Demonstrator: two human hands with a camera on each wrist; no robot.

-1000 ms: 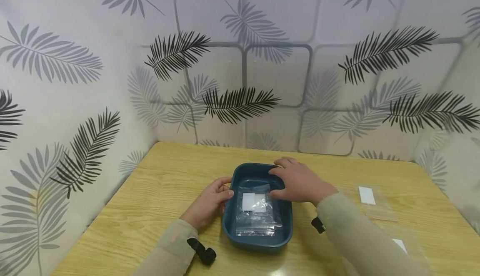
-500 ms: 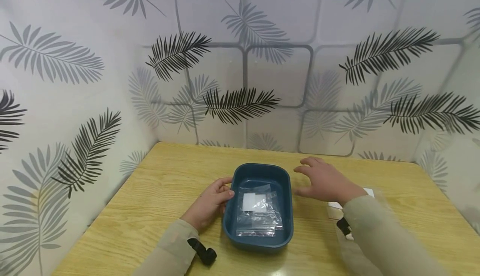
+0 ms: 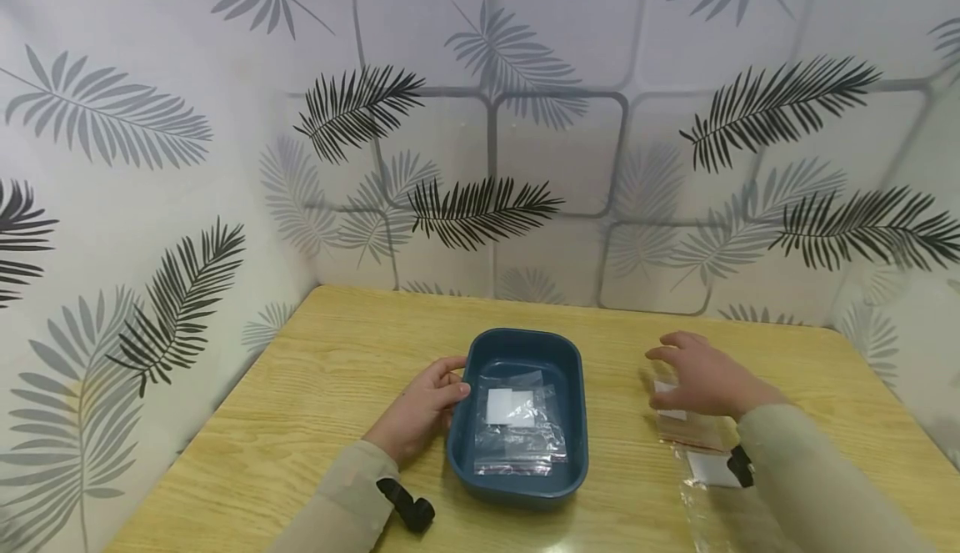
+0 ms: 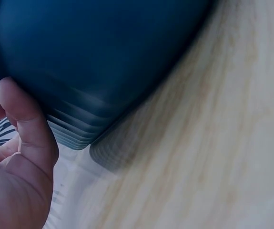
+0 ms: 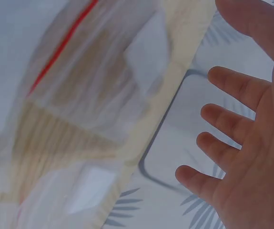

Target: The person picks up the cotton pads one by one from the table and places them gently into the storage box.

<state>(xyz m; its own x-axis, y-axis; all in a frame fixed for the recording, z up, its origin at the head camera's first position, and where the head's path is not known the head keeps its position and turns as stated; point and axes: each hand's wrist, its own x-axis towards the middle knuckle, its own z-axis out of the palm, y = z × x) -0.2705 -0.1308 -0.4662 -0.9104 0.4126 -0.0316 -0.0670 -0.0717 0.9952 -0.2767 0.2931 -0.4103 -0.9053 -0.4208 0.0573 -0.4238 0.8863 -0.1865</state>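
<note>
My left hand (image 3: 420, 407) holds the left side of a dark blue plastic basin (image 3: 525, 493), its thumb at the rim. In the left wrist view the thumb (image 4: 29, 119) lies on the basin's ribbed wall (image 4: 94, 57). Several clear zip bags (image 3: 513, 449) with white cards lie overlapped inside. To the right, my right hand (image 3: 705, 378) hovers over more clear zip bags (image 3: 686, 429) on the table, fingers spread and holding nothing. A red zip line crosses one bag (image 5: 98, 71) in the right wrist view; the fingers there are apart from it.
The basin stands on a light wooden table (image 3: 337, 344). A pale wall covering (image 3: 525, 153) with dark and grey leaf prints rises behind it and on the left. Another bag (image 3: 712, 470) with a white card lies partly under the right forearm.
My right hand has moved away from above the basin, rightward to over the bags on the table. The left hand and the basin have stayed in place.
</note>
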